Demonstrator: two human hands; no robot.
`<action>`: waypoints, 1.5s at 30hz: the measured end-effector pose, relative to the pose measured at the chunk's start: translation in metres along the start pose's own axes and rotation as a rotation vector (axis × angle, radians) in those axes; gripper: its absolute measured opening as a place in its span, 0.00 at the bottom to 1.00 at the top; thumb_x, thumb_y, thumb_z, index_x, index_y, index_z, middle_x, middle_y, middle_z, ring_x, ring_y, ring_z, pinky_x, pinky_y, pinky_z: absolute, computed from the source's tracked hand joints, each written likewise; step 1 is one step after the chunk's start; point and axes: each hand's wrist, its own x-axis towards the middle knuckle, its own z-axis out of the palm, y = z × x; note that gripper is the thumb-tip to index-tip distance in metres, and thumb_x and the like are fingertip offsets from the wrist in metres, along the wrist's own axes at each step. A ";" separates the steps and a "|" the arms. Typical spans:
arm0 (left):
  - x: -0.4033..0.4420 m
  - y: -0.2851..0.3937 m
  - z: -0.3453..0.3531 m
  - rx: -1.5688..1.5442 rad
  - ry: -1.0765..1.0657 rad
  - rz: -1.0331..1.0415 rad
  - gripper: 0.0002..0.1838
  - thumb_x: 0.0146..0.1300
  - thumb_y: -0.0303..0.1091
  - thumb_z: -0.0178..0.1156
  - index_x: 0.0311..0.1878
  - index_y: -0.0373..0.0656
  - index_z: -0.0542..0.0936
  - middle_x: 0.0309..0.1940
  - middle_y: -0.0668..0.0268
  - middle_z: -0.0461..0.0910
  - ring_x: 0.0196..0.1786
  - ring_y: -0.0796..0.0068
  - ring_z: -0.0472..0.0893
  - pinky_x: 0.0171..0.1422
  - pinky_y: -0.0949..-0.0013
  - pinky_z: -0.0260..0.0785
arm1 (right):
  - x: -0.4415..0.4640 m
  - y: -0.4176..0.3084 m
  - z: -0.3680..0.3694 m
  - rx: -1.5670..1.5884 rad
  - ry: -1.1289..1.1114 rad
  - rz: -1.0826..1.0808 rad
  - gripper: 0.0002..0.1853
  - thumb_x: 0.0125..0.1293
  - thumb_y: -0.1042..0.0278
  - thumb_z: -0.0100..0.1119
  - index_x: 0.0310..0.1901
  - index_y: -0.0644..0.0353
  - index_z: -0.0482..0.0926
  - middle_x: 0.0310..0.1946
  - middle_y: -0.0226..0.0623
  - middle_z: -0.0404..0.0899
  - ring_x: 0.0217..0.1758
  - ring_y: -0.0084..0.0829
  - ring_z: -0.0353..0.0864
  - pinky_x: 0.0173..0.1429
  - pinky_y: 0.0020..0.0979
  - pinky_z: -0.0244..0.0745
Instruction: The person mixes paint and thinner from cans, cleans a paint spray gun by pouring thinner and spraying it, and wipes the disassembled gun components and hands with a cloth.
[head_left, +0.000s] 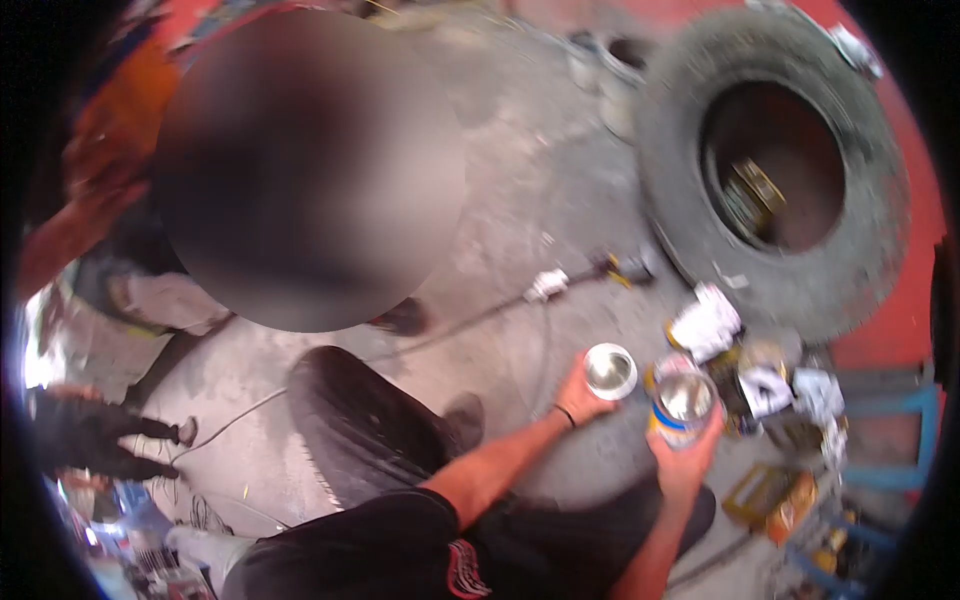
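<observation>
My left hand (580,394) is wrapped round a small white-rimmed cup (610,372), whose open top faces the camera. In my right hand (688,455) is a larger open can (684,408) with a blue and yellow label and a shiny inside. The two containers are held side by side, apart, above the floor in front of my knees. Just beyond the can, part of another round container shows, next to crumpled white paper or cloth (705,322). What is inside the cup and the can is too blurred to tell.
A large tyre (660,170) lies at the upper right, with a yellowish box (758,186) inside it. Buckets (620,105) stand beside it. A cable (450,336) with a tool at its end crosses the floor. Other people are at the left. A blue frame (925,430) is at the right.
</observation>
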 end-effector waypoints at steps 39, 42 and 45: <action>-0.032 0.001 0.036 0.549 -0.645 -0.243 0.67 0.45 0.62 0.86 0.82 0.38 0.62 0.76 0.47 0.73 0.79 0.48 0.72 0.84 0.52 0.62 | -0.014 -0.009 -0.025 -0.010 0.411 0.074 0.59 0.49 0.76 0.84 0.80 0.67 0.53 0.73 0.54 0.68 0.75 0.44 0.75 0.79 0.44 0.70; -0.042 -0.020 0.029 0.675 -0.692 -0.337 0.60 0.48 0.61 0.85 0.79 0.41 0.69 0.76 0.49 0.76 0.79 0.47 0.72 0.83 0.50 0.63 | -0.015 -0.015 -0.028 -0.048 0.462 0.057 0.58 0.50 0.76 0.83 0.79 0.67 0.54 0.72 0.53 0.69 0.74 0.43 0.76 0.78 0.44 0.71; -0.071 -0.024 0.009 0.993 -0.659 -0.279 0.61 0.55 0.56 0.82 0.83 0.34 0.60 0.79 0.40 0.68 0.78 0.42 0.73 0.82 0.51 0.67 | -0.015 -0.020 -0.039 0.001 0.510 0.077 0.57 0.50 0.74 0.84 0.78 0.67 0.55 0.72 0.53 0.68 0.73 0.43 0.76 0.78 0.43 0.71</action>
